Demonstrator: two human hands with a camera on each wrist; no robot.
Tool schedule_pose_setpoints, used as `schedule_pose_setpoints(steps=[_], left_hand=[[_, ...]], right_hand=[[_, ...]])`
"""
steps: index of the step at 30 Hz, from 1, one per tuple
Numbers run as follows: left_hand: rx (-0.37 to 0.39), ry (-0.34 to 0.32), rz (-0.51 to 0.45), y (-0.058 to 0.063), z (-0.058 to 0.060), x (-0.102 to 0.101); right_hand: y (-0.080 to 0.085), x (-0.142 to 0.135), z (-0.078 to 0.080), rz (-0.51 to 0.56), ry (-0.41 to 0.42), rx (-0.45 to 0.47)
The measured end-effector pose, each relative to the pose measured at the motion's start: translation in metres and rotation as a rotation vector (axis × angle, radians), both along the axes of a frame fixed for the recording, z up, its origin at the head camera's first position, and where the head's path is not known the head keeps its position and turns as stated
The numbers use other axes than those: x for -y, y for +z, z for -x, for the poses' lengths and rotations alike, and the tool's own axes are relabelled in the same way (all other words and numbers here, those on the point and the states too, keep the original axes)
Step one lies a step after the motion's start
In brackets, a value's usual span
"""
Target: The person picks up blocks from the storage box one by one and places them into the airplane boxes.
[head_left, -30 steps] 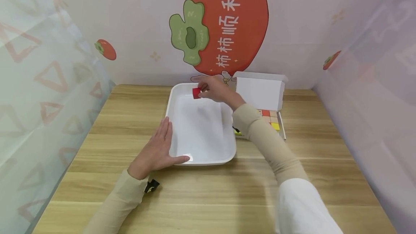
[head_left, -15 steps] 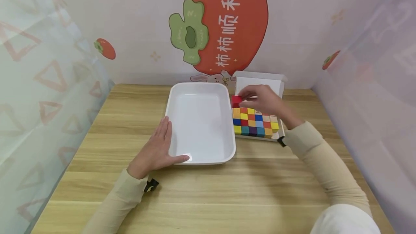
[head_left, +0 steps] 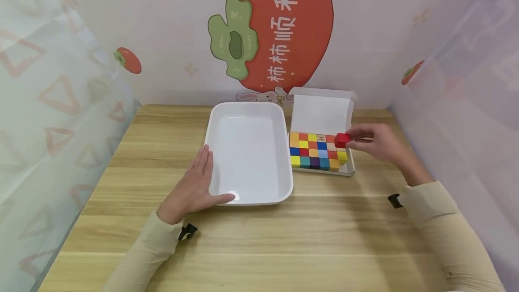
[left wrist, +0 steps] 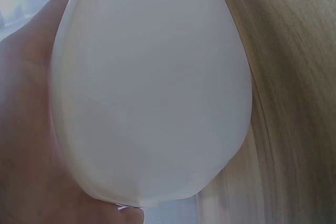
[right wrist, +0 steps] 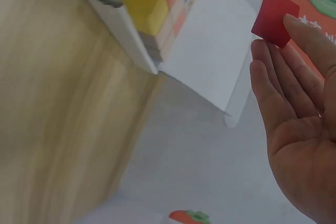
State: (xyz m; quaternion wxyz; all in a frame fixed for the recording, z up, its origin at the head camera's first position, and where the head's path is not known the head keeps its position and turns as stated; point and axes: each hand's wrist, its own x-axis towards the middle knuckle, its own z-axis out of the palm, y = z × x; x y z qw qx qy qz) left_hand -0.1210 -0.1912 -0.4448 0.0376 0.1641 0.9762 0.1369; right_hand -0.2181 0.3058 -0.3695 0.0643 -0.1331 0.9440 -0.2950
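My right hand (head_left: pixel 379 144) pinches a red cube (head_left: pixel 342 140) between thumb and fingertips, over the right side of an open white cardboard box (head_left: pixel 352 166). In the right wrist view, the red block's face (right wrist: pixel 274 17) shows past the thumb, held above the box. Rows of coloured wooden cubes (head_left: pixel 322 153) fill most of the box; one bears a letter H. At the left, my left hand (head_left: pixel 193 188) rests with straight fingers along the side of a white tray (head_left: pixel 285 184), thumb across its near corner. The left wrist view shows the tray's outer wall (left wrist: pixel 152 87) close up.
The box's raised lid (head_left: pixel 320 114) leans back near the printed wall cloth (head_left: pixel 292 35). More cloth hangs on both sides of the wooden table (head_left: pixel 259 247). Black wrist straps (head_left: pixel 188 232) show below the sleeves.
My right hand has carried the red cube from over the tray's far end, rightward past the tray's edge, to the box's right side. The left hand stays on the tray.
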Motion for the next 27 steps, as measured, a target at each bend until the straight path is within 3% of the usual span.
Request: schedule_pose_setpoints(steps=[6, 12, 16, 27], left_hand=[[-0.001, -0.001, -0.003, 0.000, 0.001, -0.001], [-0.014, -0.001, -0.008, -0.002, 0.001, 0.000], [-0.010, -0.004, -0.012, -0.002, 0.001, 0.000], [0.020, -0.006, -0.004, 0.003, 0.000, 0.000]], right_hand=[[-0.027, -0.025, -0.014, -0.009, -0.014, 0.022], [-0.049, -0.030, -0.020, 0.001, 0.015, -0.008], [-0.056, -0.030, -0.022, -0.009, 0.032, -0.014], [-0.066, -0.019, -0.022, -0.104, -0.016, 0.032]])
